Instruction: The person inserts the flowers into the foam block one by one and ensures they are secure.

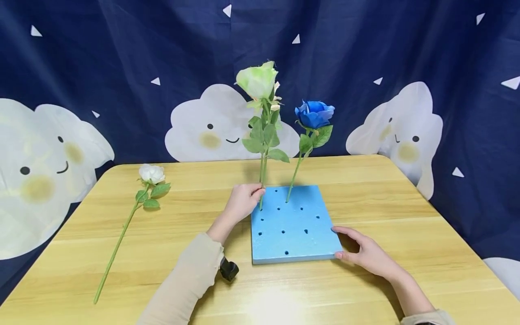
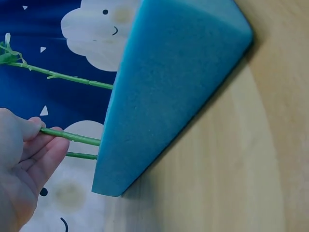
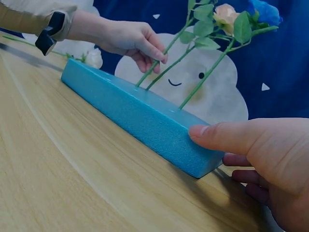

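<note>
My left hand [image 1: 242, 201] pinches the green stem of a pale green-white rose [image 1: 256, 81] low down, by the back left of a light blue foam block [image 1: 294, 243]. That stem meets the block's top, as the left wrist view shows. Close behind it stands a peach rose [image 3: 226, 19], mostly hidden in the head view. A blue rose [image 1: 314, 114] stands in the block to the right, leaning right. My right hand [image 1: 371, 256] rests at the block's near right corner, thumb [image 3: 205, 135] against the top edge and the other fingers along the right side.
A white rose [image 1: 152, 174] with a long stem lies on the left of the wooden table [image 1: 195, 180]. Several small holes dot the block's top. Behind the table hangs a dark blue curtain [image 1: 341, 54] with clouds and triangles.
</note>
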Motion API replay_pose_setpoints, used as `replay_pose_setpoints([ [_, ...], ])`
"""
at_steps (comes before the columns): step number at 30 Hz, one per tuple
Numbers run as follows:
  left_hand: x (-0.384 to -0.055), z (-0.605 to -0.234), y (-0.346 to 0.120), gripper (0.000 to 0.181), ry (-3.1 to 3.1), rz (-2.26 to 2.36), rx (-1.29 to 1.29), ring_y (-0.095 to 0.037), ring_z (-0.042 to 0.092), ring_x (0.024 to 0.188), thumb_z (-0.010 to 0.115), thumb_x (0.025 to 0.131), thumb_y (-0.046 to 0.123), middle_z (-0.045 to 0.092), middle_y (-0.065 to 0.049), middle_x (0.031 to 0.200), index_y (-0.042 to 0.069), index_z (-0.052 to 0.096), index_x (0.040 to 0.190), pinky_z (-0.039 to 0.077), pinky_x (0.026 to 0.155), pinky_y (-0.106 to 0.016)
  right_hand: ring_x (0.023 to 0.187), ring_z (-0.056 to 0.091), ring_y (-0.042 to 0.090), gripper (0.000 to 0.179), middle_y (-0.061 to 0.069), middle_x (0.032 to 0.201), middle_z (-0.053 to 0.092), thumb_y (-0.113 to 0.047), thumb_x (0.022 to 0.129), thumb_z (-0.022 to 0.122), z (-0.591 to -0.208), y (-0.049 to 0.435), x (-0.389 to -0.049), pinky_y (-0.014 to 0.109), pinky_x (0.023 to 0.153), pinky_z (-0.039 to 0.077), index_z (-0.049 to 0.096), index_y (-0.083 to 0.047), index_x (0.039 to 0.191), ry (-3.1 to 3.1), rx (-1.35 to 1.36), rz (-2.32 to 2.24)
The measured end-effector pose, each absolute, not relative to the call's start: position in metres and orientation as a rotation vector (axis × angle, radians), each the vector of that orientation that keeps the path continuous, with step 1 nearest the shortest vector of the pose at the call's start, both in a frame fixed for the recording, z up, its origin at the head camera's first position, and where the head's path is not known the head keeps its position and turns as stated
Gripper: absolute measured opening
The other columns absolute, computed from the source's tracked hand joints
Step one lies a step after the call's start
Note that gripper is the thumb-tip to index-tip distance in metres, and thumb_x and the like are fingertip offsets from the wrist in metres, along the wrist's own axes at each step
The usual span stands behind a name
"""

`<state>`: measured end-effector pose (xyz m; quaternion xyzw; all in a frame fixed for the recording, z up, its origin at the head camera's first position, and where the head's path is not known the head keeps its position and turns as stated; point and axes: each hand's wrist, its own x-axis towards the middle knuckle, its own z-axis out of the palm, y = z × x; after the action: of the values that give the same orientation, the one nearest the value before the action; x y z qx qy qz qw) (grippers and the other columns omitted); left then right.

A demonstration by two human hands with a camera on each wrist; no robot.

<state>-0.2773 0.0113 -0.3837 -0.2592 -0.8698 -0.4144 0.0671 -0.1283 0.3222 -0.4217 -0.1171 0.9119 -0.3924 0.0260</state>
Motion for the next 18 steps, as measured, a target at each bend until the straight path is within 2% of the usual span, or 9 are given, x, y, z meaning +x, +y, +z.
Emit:
replay_pose_setpoints([
  [3, -0.2763, -0.3844, 0.0100, 0.019, -2.630, -1.262, -0.780, -0.010, 0.043, 0.047, 0.055, 0.094, 0.012, 0.056, -0.002, 0.058, 0.000, 0.069, 0.090, 0.036, 0.043, -0.022, 0.128, 0.036, 0.031, 0.059, 0.005, 0.138, 0.045, -0.036, 0.084, 0.067, -0.4220, 0.3227, -0.1284, 0.045, 0.098, 0.031, 0.045, -0.019, 0.136, 2.820, -0.360, -1.206],
  [9, -0.2732, -0.3847, 0.0078, 0.018, -2.646, -1.336, -0.732, -0.010, 0.046, 0.048, 0.057, 0.093, 0.011, 0.061, -0.006, 0.063, -0.001, 0.070, 0.096, 0.038, 0.042, -0.023, 0.127, 0.037, 0.033, 0.060, 0.007, 0.137, 0.046, -0.034, 0.084, 0.068, -0.4226, 0.3236, -0.1290, 0.052, 0.097, 0.030, 0.045, -0.016, 0.136, 2.818, -0.369, -1.224],
  [18, -0.2709, -0.3910, 0.0089, 0.016, -2.575, -1.294, -0.728, -0.010, 0.049, 0.052, 0.059, 0.091, 0.008, 0.063, -0.004, 0.065, -0.002, 0.071, 0.090, 0.040, 0.046, -0.022, 0.128, 0.035, 0.037, 0.059, 0.010, 0.137, 0.045, -0.033, 0.084, 0.068, -0.4253, 0.3240, -0.1307, 0.057, 0.097, 0.028, 0.045, -0.016, 0.136, 2.789, -0.382, -1.266],
])
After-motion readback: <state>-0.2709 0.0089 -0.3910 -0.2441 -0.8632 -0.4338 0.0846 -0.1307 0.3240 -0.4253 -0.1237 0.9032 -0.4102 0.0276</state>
